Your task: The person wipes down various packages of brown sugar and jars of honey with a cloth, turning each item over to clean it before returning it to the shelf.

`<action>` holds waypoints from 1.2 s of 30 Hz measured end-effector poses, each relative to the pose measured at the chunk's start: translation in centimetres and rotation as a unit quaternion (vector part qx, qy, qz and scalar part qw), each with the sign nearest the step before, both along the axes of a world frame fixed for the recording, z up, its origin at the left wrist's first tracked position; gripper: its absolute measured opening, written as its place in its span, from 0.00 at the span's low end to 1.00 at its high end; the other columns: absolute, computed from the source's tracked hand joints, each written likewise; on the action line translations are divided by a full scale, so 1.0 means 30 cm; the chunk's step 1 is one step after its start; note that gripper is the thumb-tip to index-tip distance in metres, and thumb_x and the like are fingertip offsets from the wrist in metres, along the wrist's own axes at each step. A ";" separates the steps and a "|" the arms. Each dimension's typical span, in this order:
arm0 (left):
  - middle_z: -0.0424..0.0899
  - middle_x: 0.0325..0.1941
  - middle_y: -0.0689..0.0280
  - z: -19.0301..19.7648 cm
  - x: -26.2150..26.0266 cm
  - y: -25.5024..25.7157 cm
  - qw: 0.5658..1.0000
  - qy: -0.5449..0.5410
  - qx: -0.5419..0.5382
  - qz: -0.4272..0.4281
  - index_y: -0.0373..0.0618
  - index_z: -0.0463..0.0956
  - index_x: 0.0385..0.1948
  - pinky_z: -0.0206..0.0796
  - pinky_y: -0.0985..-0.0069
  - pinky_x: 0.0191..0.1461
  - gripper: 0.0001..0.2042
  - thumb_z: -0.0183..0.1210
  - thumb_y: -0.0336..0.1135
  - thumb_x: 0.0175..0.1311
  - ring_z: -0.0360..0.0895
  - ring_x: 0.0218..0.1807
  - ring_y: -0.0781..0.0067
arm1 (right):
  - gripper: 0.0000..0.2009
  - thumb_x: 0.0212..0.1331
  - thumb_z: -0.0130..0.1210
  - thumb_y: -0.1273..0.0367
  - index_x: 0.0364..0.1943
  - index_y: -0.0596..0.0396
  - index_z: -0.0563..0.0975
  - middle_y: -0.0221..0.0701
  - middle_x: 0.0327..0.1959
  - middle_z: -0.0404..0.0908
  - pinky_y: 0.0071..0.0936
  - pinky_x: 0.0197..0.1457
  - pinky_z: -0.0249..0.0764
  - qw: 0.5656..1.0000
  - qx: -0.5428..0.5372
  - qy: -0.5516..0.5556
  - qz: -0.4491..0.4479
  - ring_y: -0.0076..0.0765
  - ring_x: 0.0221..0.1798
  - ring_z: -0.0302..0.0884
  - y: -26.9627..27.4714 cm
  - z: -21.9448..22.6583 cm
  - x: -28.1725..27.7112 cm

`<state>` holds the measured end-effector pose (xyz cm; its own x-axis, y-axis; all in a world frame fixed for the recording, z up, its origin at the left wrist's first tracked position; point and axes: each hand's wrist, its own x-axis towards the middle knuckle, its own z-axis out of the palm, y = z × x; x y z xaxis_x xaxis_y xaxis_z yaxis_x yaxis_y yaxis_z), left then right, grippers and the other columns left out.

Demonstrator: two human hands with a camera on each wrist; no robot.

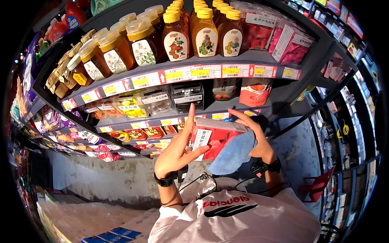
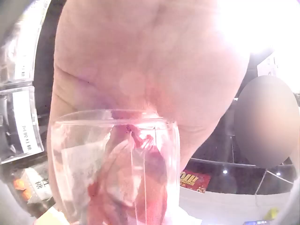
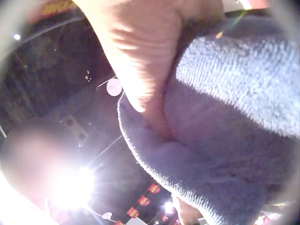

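Note:
Between both hands, in front of the shelf, is a clear plastic box (image 1: 216, 124) of red-wrapped brown sugar with a white label. My left hand (image 1: 175, 153) grips its left side, thumb lying across the front. In the left wrist view the palm is close behind the clear box (image 2: 115, 164), with red wrappers showing through. A blue cloth (image 1: 234, 154) hangs from my right hand (image 1: 259, 139), which holds it against the box's right side. Folds of the cloth (image 3: 220, 154) cover most of the right fingers in the right wrist view.
Honey bottles (image 1: 205, 36), jars (image 1: 142, 40) and pink packs (image 1: 291, 44) line the upper shelf. Bagged goods (image 1: 186, 97) and a red pouch (image 1: 255, 91) sit on the shelf below. A red stool (image 1: 316, 185) stands at right, plastic-wrapped goods (image 1: 81, 218) at lower left.

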<state>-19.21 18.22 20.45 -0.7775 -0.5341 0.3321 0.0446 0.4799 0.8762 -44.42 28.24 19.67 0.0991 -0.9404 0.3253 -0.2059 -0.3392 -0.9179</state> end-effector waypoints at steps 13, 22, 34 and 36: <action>0.45 0.79 0.47 -0.047 0.035 -0.002 0.994 -0.091 0.055 -0.020 0.39 0.33 0.75 0.46 0.70 0.75 0.49 0.65 0.30 0.60 0.50 0.77 0.65 | 0.39 0.29 0.59 0.77 0.59 0.62 0.73 0.42 0.51 0.81 0.28 0.59 0.68 0.985 0.016 0.092 0.147 0.34 0.51 0.78 -0.075 -0.063 -0.095; 0.80 0.36 0.44 -0.039 -0.071 0.023 0.967 -0.197 -0.098 -0.130 0.56 0.44 0.75 0.67 0.59 0.36 0.48 0.65 0.28 0.52 0.78 0.31 0.45 | 0.37 0.35 0.65 0.71 0.60 0.58 0.70 0.40 0.47 0.79 0.33 0.57 0.68 0.977 0.006 0.171 0.130 0.43 0.49 0.76 -0.064 -0.165 -0.037; 0.76 0.27 0.60 -0.007 -0.183 0.038 0.971 0.056 -0.213 0.095 0.39 0.80 0.48 0.65 0.71 0.32 0.19 0.68 0.31 0.53 0.74 0.28 0.62 | 0.36 0.42 0.71 0.73 0.61 0.59 0.69 0.41 0.60 0.75 0.34 0.65 0.65 0.989 -0.123 0.014 -0.084 0.39 0.62 0.71 0.078 -0.339 -0.128; 0.77 0.29 0.59 0.003 -0.191 0.030 0.969 0.058 -0.223 0.085 0.37 0.80 0.49 0.66 0.71 0.33 0.20 0.68 0.30 0.53 0.75 0.29 0.62 | 0.34 0.42 0.69 0.71 0.59 0.61 0.72 0.41 0.53 0.80 0.31 0.62 0.67 0.996 -0.074 0.035 -0.046 0.37 0.56 0.77 0.074 -0.277 -0.149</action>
<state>-24.93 19.12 20.54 -0.6341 -0.4351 0.6392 0.0168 0.8187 0.5739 -48.90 30.45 11.35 0.0419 -0.8891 0.4558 -0.3042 -0.4459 -0.8418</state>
